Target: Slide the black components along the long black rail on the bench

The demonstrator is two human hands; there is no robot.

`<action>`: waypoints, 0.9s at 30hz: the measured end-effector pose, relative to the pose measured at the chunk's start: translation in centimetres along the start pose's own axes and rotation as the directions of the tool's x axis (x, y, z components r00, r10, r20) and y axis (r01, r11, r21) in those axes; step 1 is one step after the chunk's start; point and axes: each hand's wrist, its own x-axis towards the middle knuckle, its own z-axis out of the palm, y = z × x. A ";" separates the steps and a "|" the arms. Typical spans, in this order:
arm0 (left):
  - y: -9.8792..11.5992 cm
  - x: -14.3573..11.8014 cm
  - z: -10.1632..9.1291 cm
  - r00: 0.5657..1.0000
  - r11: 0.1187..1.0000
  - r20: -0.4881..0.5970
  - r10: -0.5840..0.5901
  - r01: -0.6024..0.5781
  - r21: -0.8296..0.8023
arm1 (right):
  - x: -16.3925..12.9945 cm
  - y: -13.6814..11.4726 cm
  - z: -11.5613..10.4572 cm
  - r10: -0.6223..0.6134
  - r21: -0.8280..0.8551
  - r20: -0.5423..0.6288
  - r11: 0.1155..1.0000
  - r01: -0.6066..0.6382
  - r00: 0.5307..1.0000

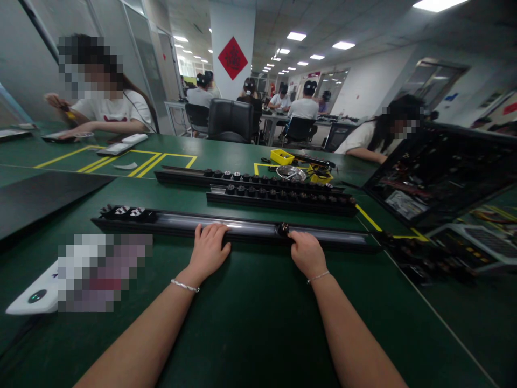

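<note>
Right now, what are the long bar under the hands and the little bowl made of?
The long bar looks like black-edged metal; its pale middle strip has a dull sheen. The little bowl looks like shiny steel, bright with reflections. Neither is certain from here.

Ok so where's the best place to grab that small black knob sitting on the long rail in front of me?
Probably pinch the small black knob by its round sides from above with the right hand, which is already beside it. It stands up from the long rail, while the left hand rests on that rail.
</note>
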 end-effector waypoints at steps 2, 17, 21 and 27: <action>0.0 0.0 0.0 1.000 1.000 0.005 -0.003 0.003 -0.001 | 0.0 0.0 0.0 0.010 0.001 -0.002 1.000 -0.010 1.000; 0.1 0.1 -0.1 1.000 1.000 0.000 -0.006 0.006 -0.006 | -0.1 0.8 0.3 0.062 -0.049 -0.050 0.997 -0.064 0.997; 0.2 0.0 -0.2 1.000 1.000 -0.001 -0.007 0.007 -0.002 | -0.2 0.9 0.2 0.064 -0.053 -0.080 0.996 -0.069 0.995; 0.0 0.0 0.0 1.000 1.000 0.004 -0.005 0.005 0.000 | -0.2 0.8 -0.1 0.074 -0.024 -0.080 0.997 -0.076 0.994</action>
